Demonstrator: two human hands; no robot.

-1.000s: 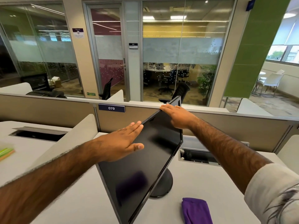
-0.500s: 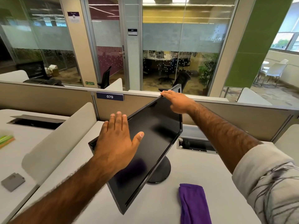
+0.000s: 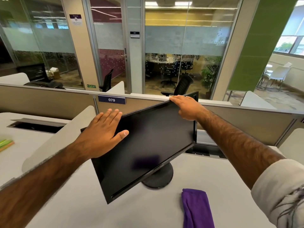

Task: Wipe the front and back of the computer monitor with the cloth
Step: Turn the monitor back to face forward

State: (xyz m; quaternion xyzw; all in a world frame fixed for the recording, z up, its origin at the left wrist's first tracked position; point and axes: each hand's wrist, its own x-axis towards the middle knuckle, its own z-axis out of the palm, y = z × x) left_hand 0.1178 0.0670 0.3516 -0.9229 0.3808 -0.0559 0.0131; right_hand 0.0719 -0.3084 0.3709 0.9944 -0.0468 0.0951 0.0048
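The computer monitor [image 3: 153, 145] is standing askew on its stand between the two hands, its panel slanting so that one lower corner is pointing toward the person. Its neck is hiding behind the panel, and only part of the round black base [image 3: 162, 178] is showing under the lower edge, below and between the hands. The back of the monitor is not showing at all. A blurred purple smear is lying on the glass below the left thumb.

The left hand [image 3: 102, 132] is lying flat over the upper left corner, fingers straight and together, thumb spreading out across the screen; it is released, clasping nothing, and the corner under the palm is hidden. The right hand [image 3: 185, 106] is resting on the top edge near the far right corner, fingers stretching straight along the rim, likewise unclenched; its thumb is tucking under the palm and is hard to make out. Both forearms are bare, and a pale patterned sleeve [image 3: 279, 191] is bunching at the right elbow.

The cloth [image 3: 196, 209], purple, soft and folded long, is lying on the desk [image 3: 74, 209] nearer the person than the right hand, well apart from either hand; the frame is cutting off its near end. The screen is dark and glossy, the bezel matte black, the desk pale grey and smooth. Beyond the fingertips a tan partition [image 3: 246, 124] is carrying a blue label reading 079 [image 3: 111, 100].
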